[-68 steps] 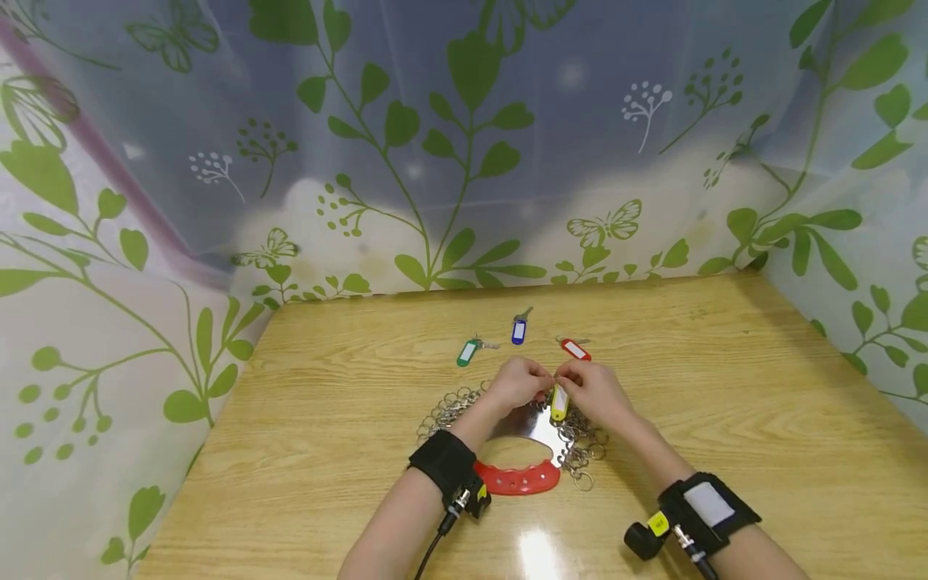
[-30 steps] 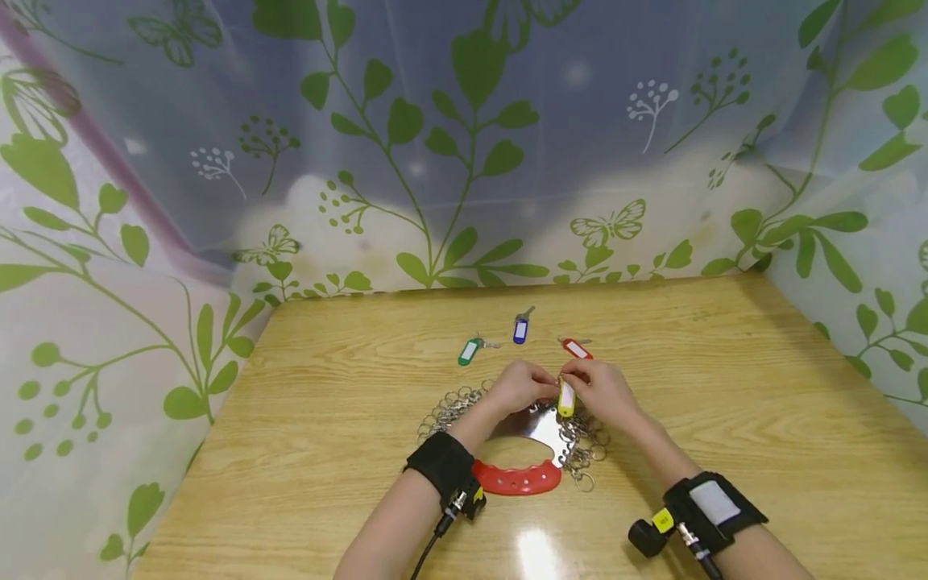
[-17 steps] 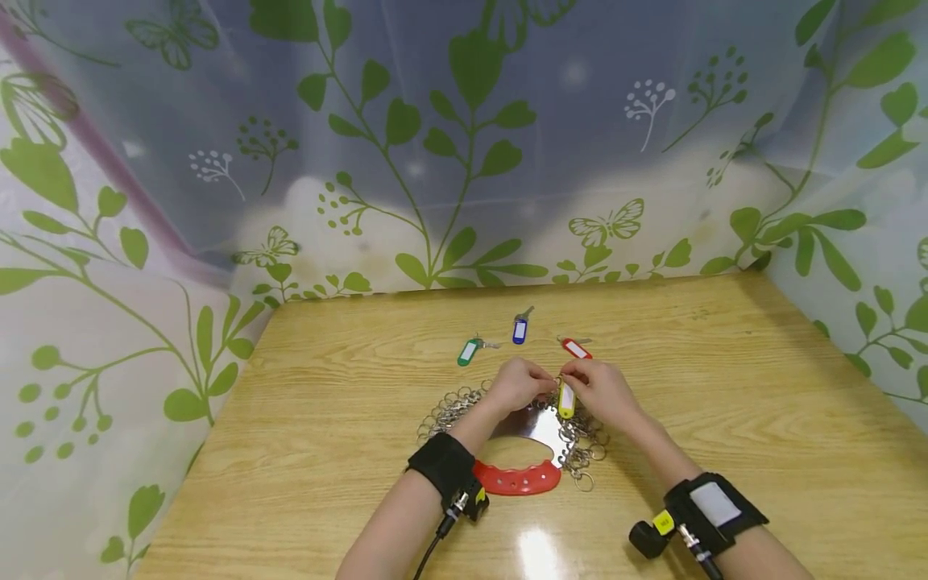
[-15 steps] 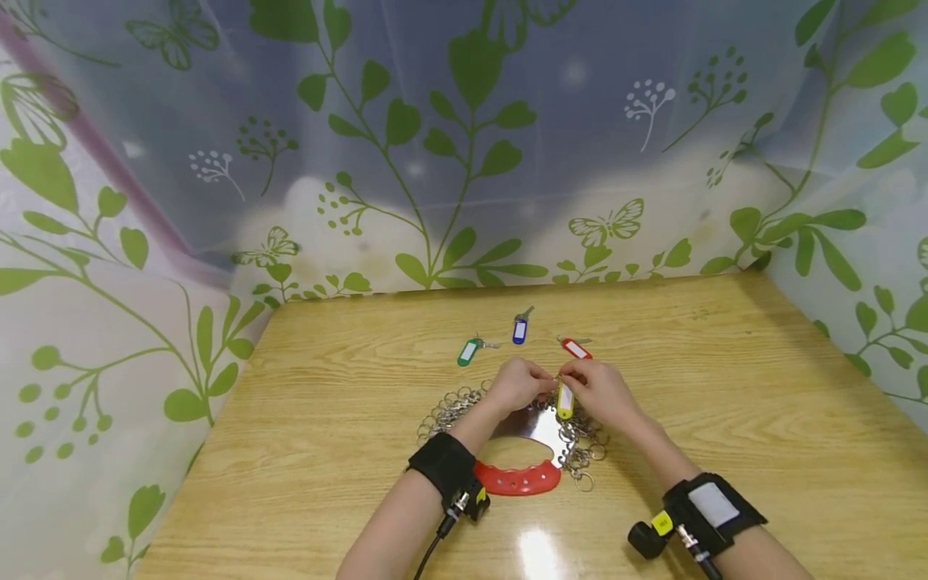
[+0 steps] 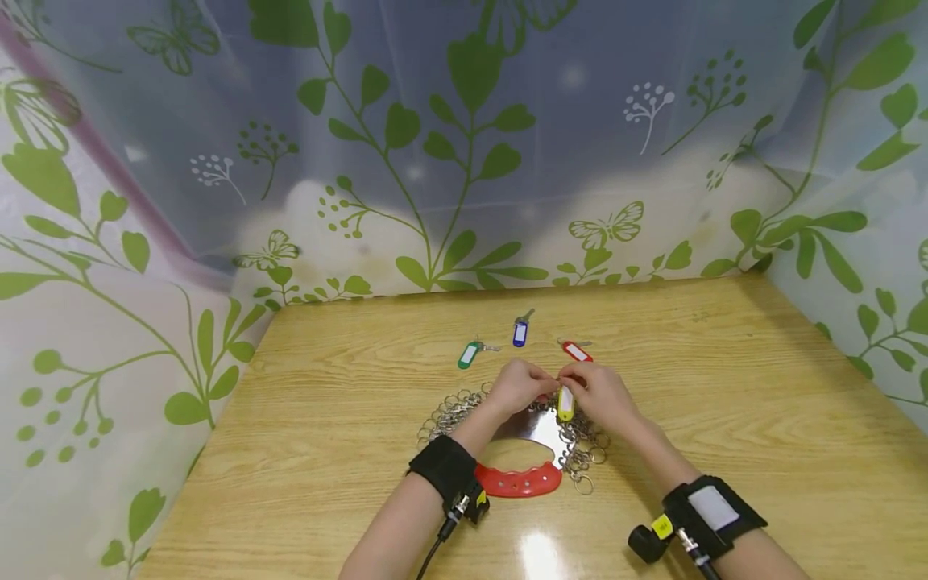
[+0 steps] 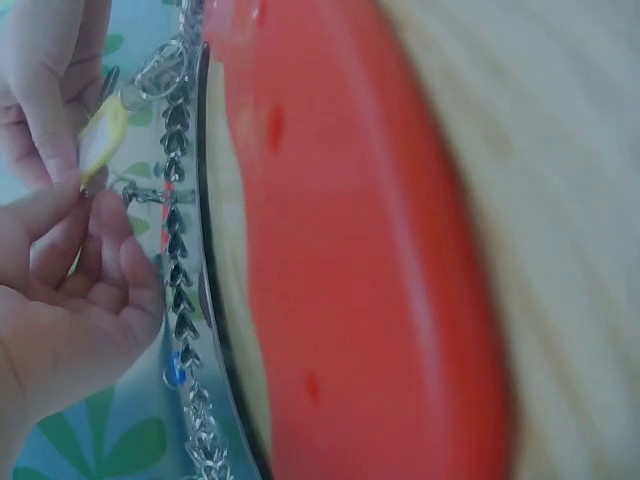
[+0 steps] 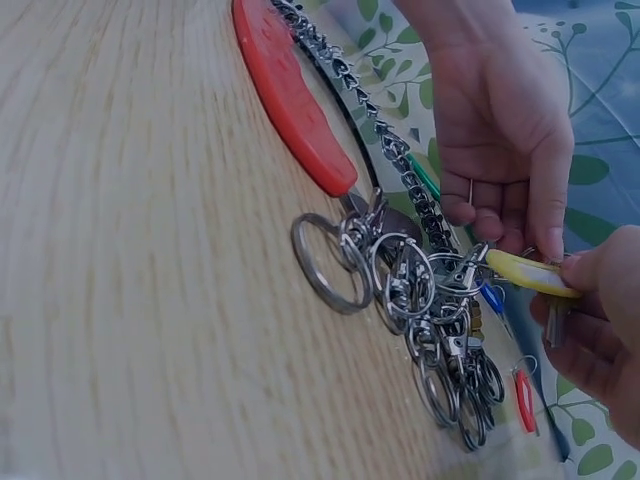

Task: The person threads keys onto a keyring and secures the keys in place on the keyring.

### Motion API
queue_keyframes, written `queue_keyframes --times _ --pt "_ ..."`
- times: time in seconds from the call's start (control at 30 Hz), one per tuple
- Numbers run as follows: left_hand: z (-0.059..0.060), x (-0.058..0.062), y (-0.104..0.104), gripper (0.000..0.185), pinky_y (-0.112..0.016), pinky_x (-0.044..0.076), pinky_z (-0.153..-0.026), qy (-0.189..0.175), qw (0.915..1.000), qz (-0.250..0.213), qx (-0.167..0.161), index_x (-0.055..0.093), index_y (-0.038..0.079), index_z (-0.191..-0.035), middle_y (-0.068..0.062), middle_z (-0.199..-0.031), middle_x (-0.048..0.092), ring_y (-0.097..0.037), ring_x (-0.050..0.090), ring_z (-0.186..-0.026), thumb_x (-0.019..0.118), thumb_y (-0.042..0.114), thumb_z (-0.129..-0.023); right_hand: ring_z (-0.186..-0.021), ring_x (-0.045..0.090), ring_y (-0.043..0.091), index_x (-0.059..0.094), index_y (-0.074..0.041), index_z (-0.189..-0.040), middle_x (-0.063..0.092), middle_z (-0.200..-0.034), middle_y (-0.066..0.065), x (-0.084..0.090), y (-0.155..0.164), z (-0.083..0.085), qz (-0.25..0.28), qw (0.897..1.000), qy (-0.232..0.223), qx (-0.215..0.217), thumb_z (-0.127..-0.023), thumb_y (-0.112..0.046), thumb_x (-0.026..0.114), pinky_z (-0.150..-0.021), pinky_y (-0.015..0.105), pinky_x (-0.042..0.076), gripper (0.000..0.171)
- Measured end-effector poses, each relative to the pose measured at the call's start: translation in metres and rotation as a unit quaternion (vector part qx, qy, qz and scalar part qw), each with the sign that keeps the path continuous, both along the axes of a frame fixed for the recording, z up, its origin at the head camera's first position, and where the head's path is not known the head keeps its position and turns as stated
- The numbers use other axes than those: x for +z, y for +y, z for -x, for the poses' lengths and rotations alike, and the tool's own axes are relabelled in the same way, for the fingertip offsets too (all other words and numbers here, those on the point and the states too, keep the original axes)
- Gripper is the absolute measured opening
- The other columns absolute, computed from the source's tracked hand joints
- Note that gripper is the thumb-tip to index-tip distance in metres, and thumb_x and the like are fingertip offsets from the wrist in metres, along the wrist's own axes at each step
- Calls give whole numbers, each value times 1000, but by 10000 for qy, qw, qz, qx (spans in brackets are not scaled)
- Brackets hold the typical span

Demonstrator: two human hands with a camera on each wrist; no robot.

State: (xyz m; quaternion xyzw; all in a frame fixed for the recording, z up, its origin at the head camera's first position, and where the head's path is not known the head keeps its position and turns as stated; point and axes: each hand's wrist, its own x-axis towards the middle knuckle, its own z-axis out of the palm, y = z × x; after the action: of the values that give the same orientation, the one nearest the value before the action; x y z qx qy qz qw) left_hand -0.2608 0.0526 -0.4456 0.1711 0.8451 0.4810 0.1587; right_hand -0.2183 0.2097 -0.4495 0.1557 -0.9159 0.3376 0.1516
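A yellow key tag (image 5: 565, 404) hangs between the two hands, over the toothed edge of a metal key holder (image 5: 540, 424) with a red grip (image 5: 518, 481). My right hand (image 5: 600, 393) pinches the tag near its upper end; a key (image 7: 555, 322) shows under those fingers in the right wrist view. The left hand (image 5: 516, 387) meets it from the other side, thumb and forefinger pinching the tag's ring end (image 6: 88, 185). What exactly lies between the fingertips is small and partly hidden. Several snap clips with split rings (image 7: 405, 275) hang along the holder's edge.
Beyond the hands lie keys with a green tag (image 5: 469, 354), a blue tag (image 5: 519, 334) and a red tag (image 5: 577, 351). All rest on a wooden table (image 5: 348, 362). A leaf-patterned curtain (image 5: 464, 161) encloses the back and sides.
Since the earliest frame, the yellow tag has shifted slightly right and now hangs straighter. Both hands stay at nearly the same spot, the right fingers moving only a little.
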Motion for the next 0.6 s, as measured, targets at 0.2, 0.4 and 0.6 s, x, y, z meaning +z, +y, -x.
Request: queue_keyframes --times 0.2,0.4,0.6 --pt "0 -2 0 14 -21 44 -57 22 9994 255 -244 73 2 -93 -1 -73 65 -9 58 -65 67 13 -85 -74 60 22 67 0 -88 66 -84 11 1 1 0 117 9998 -67 -110 -85 -1 62 -66 39 46 6" --pt "-1 1 1 16 -21 44 -56 -39 9995 282 -137 73 2 -93 -1 -73 64 -10 59 -64 66 14 -86 -73 60 22 67 0 -88 66 -84 11 1 1 0 104 9998 -62 -124 -86 -2 62 -66 38 46 6" --pt "-2 3 2 14 -22 46 -55 -211 9998 -8 48 73 -1 -89 -2 -67 62 -10 57 -60 64 10 -86 -78 62 26 67 0 -89 66 -86 12 2 1 -1 40 10000 36 39 -85 -1 62 -69 41 49 7"
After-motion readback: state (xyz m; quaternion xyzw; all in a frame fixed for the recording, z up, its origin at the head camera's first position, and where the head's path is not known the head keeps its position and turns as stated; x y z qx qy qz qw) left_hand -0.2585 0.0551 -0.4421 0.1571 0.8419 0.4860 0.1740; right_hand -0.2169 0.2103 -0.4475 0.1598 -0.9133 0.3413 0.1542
